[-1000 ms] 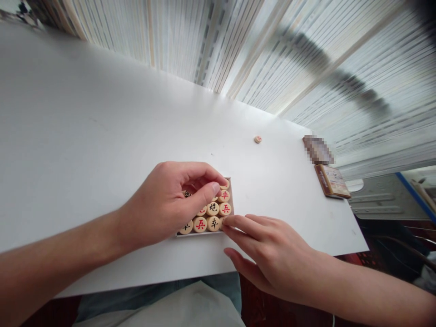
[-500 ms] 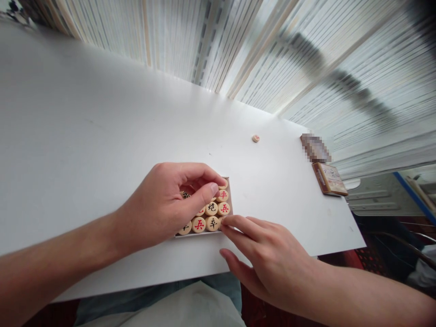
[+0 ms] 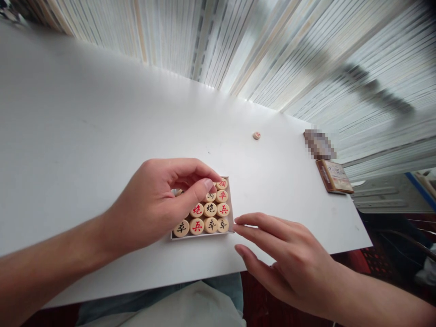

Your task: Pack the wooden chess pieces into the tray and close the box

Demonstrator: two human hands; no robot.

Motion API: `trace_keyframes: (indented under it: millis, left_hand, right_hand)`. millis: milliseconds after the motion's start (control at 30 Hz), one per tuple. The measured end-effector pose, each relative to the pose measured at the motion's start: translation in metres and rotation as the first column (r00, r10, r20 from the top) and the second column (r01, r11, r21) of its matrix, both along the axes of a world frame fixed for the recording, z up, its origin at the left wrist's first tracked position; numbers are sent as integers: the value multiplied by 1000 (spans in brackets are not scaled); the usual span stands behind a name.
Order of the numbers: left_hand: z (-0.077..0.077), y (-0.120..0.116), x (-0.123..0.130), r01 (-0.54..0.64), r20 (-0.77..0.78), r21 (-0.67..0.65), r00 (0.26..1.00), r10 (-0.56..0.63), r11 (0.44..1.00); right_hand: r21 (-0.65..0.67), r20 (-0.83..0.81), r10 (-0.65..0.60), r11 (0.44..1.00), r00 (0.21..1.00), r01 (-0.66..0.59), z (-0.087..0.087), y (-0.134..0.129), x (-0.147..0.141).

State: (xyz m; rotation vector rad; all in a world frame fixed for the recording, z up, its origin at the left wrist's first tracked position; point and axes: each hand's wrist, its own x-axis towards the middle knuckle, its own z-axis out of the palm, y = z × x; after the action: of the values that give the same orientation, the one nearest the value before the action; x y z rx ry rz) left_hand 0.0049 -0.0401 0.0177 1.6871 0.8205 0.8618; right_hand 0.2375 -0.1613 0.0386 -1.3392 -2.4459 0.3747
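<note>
A shallow box (image 3: 230, 204) near the table's front edge holds rows of round wooden pieces with red and black characters. My left hand (image 3: 166, 195) arches over the box's left and back part, covering some pieces. Its thumb and forefinger are close together near the back right pieces; whether they grip one is hidden. Just right of the box, my right hand (image 3: 286, 259) has its fingers apart and holds nothing, its fingertips beside the box's front right corner. One loose round piece (image 3: 256, 135) with a red character lies farther back on the table.
On the white table (image 3: 102, 113), a small brown box (image 3: 334, 176) with a picture on top lies at the right edge, with a blurred-out item (image 3: 320, 144) behind it. Striped curtains (image 3: 231, 45) hang along the back edge. My lap shows below the front edge.
My right hand has moved right, off the front right piece, which now shows a black character. My left hand has shifted slightly left, uncovering more of the back right pieces.
</note>
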Motion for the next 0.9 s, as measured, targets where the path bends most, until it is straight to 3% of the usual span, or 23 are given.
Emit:
trace_keyframes:
  millis: [500,900]
  left_hand:
    - [-1,0,-2,-16,-19,49,1000,17,999]
    - [1,0,0,3,-5,67,1000,-3,998]
  right_hand:
    - [-85,26,321,944,947,-318,-7,31,13]
    - [-140,140,389,918,911,-370,-3,34,19]
